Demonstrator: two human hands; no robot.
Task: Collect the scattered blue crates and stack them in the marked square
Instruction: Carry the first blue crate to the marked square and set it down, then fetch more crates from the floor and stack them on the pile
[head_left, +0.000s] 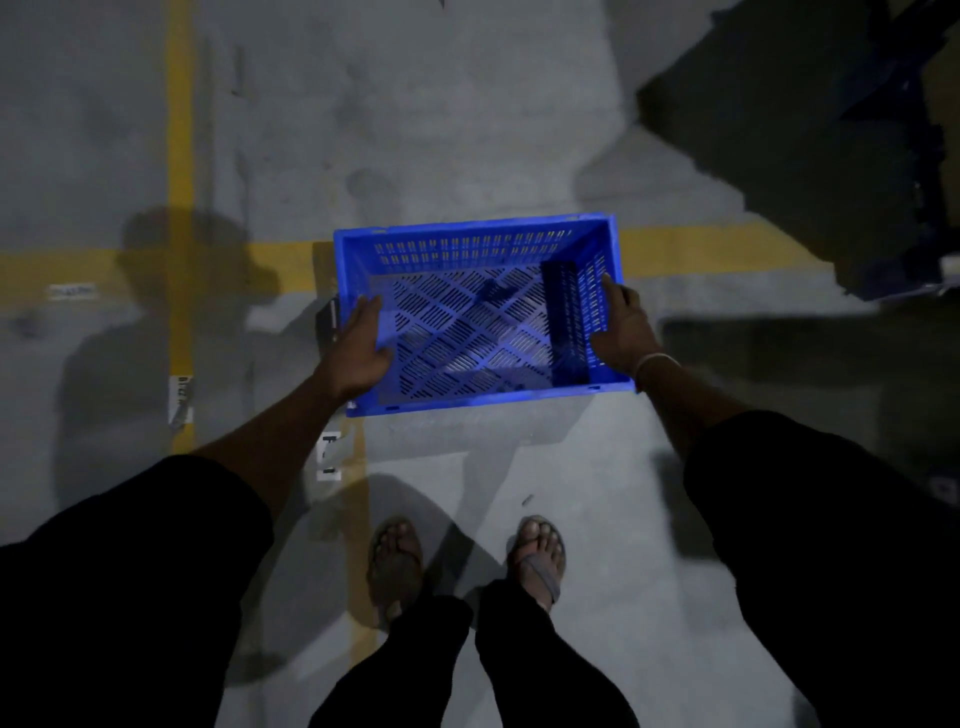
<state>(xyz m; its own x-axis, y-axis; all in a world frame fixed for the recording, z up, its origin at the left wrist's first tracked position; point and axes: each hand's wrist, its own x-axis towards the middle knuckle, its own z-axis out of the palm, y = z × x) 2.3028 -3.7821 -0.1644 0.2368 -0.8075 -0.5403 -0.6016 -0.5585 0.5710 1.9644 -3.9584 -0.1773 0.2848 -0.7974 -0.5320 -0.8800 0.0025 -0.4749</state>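
Nearest, two sandalled feet (462, 561) stand on the grey floor (467, 104). Beyond them the left hand (361, 348) grips the blue crate's (467, 332) left wall, the right hand (621, 327) its right wall, fingers inside. The empty crate sits across a yellow floor line (701, 249), right of another line crossing it

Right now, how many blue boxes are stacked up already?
None that this view shows. One blue crate is in hand: the left hand and right hand each grip a short side, over the yellow floor lines. No stack or other crates are in view, so stacking is still left.
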